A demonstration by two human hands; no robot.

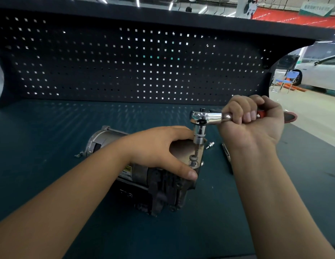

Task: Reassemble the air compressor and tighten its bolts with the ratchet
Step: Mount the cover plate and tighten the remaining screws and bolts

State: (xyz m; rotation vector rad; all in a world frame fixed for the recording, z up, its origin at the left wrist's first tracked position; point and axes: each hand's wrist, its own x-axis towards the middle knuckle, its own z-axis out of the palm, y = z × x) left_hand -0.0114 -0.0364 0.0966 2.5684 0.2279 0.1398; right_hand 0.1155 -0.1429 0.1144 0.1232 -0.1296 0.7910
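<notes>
While the left hand clamps curled fingers on the one air compressor on the workbench, the right hand fists the single ratchet. Its socket meets one bolt; one bit lies beside.

Two bare arms reach up from the bottom corners.
The left hand, mid-frame, curls fingers and thumb over the air compressor. The right hand, higher and to the right, makes a tight fist round the ratchet.
</notes>
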